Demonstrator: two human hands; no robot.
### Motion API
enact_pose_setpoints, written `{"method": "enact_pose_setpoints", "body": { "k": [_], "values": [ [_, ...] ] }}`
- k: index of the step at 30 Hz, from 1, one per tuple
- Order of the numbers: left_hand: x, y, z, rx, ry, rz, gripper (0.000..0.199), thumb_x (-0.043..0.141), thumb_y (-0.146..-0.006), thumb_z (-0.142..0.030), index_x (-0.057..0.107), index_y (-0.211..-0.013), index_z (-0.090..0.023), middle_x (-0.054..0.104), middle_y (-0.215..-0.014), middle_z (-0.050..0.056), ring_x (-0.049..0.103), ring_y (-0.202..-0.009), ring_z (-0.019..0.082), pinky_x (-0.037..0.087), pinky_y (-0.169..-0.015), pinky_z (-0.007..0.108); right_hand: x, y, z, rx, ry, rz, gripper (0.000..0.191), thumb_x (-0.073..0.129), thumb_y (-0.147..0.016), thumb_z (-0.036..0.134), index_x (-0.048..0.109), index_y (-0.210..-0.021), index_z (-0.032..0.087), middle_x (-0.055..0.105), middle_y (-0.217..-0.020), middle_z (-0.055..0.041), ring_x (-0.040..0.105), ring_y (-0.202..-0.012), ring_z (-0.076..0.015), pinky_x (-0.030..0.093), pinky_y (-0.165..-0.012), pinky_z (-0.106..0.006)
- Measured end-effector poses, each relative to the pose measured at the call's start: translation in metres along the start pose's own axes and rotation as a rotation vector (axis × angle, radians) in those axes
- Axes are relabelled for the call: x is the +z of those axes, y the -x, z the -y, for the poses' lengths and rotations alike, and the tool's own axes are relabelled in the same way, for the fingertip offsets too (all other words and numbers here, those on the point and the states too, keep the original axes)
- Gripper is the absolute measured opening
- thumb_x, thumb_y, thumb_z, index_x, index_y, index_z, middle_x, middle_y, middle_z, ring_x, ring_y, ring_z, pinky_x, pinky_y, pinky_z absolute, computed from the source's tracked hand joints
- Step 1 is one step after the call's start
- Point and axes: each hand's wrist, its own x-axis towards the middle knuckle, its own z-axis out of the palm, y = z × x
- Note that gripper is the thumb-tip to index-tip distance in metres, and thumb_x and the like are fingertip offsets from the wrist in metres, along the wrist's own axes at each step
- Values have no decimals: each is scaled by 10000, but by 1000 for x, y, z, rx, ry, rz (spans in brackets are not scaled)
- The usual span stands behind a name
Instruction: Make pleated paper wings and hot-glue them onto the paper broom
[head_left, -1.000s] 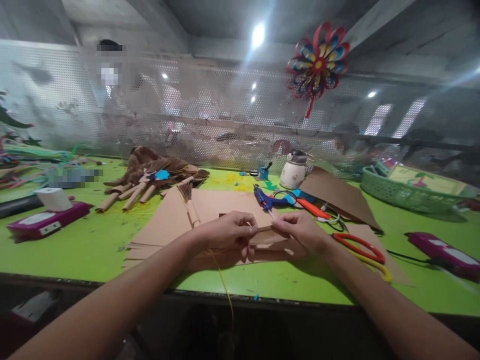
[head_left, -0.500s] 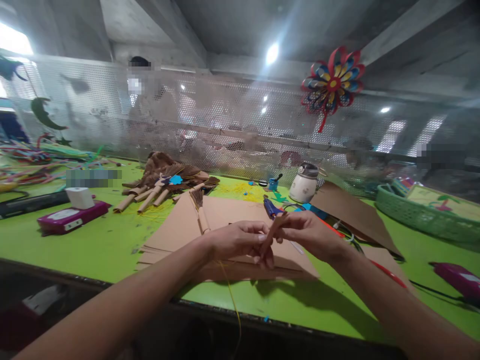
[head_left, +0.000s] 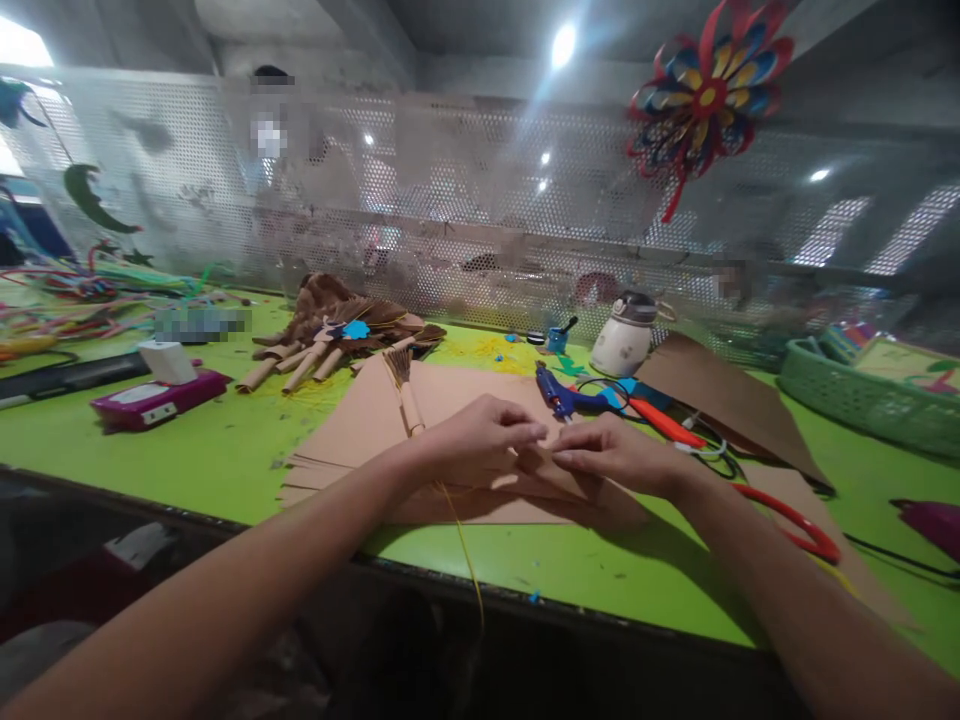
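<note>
My left hand (head_left: pixel 480 440) and my right hand (head_left: pixel 619 455) meet over a stack of brown paper sheets (head_left: pixel 480 383), fingers bent and pinched. Between their fingertips is a brown paper strip (head_left: pixel 531 462), hard to tell apart from the sheets behind it. A small fringed paper broom (head_left: pixel 409 405) lies on the stack, just beyond my left wrist. Yellow string (head_left: pixel 465 550) trails from under my left forearm over the table's front edge. Past my right fingers rests a blue glue gun (head_left: pixel 553 390).
Several rolled-handle paper brooms (head_left: pixel 319 355) are heaped at the back left. A purple power strip (head_left: pixel 161 398) with a white plug stands at left. Behind my right hand are a white bottle (head_left: pixel 622 342), orange-handled tool (head_left: pixel 667 422) and green basket (head_left: pixel 855 395); red scissor handles (head_left: pixel 795 525) lie near my right forearm.
The brown paper strip, held upright between both hands before, has tilted down and shows less. My fingers have shifted their hold, and the view has tipped downward.
</note>
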Motion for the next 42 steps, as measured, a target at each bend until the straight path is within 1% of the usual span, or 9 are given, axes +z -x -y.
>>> {"method": "enact_pose_setpoints", "body": {
  "k": [4, 7, 16, 20, 23, 28, 34, 39, 42],
  "values": [
    [13, 0, 8, -45, -163, 11, 199, 498, -733, -223, 662, -771, -116, 617, -673, 16, 489, -602, 113, 336, -535, 212, 7, -7, -3, 18, 103, -63, 211, 518, -790, 254, 702, -743, 165, 621, -653, -6, 521, -638, -146, 394, -577, -245],
    [13, -2, 15, -63, -243, 10, 183, 495, -716, -195, 658, -751, -119, 623, -678, 22, 486, -588, 114, 330, -540, 220, 12, -10, -7, 37, 115, -95, 185, 527, -765, 229, 699, -742, 167, 650, -687, -13, 542, -634, -148, 406, -585, -249],
    [14, -4, 15, 72, -519, -5, 164, 540, -767, -237, 683, -731, -165, 630, -762, 52, 527, -707, 167, 348, -636, 255, 22, -9, -25, 41, 249, -129, 149, 536, -765, 208, 667, -703, 174, 619, -648, -16, 527, -598, -137, 390, -574, -252],
    [18, -6, 14, 111, -618, -5, 142, 542, -773, -210, 680, -774, -172, 622, -773, 50, 520, -719, 167, 349, -648, 257, 25, -9, -25, 38, 340, -164, 136, 536, -766, 188, 661, -712, 181, 633, -680, -27, 525, -629, -140, 376, -584, -248],
    [21, -7, 14, 143, -689, -14, 133, 536, -774, -194, 661, -735, -167, 604, -748, 48, 512, -711, 162, 350, -635, 253, 28, -9, -20, 14, 460, -184, 155, 518, -771, 164, 649, -689, 180, 633, -686, -36, 506, -637, -140, 360, -611, -254],
    [22, -8, 17, 185, -718, -40, 127, 517, -771, -181, 625, -708, -155, 585, -745, 42, 517, -707, 153, 367, -620, 242, 30, -8, -10, -5, 592, -168, 141, 512, -781, 178, 620, -691, 171, 615, -717, -42, 486, -640, -132, 332, -595, -241],
    [20, -3, 19, 188, -688, -20, 145, 468, -735, -113, 603, -698, -153, 575, -741, 39, 494, -659, 136, 357, -597, 243, 27, -5, -4, 24, 670, -131, 141, 486, -773, 142, 600, -696, 174, 610, -696, -38, 472, -609, -129, 291, -534, -236],
    [19, 1, 18, 192, -668, 7, 159, 454, -689, -74, 592, -709, -151, 564, -749, 35, 472, -637, 126, 332, -572, 242, 24, -5, -4, 46, 717, -106, 165, 474, -758, 124, 614, -694, 184, 623, -676, -35, 471, -584, -133, 270, -504, -242],
    [20, 2, 20, 189, -672, -30, 165, 453, -667, -59, 582, -715, -150, 554, -744, 30, 463, -628, 122, 330, -570, 240, 23, -5, -7, 19, 728, -92, 167, 476, -765, 131, 626, -712, 183, 644, -712, -46, 505, -631, -142, 294, -532, -243]
  ]
}}
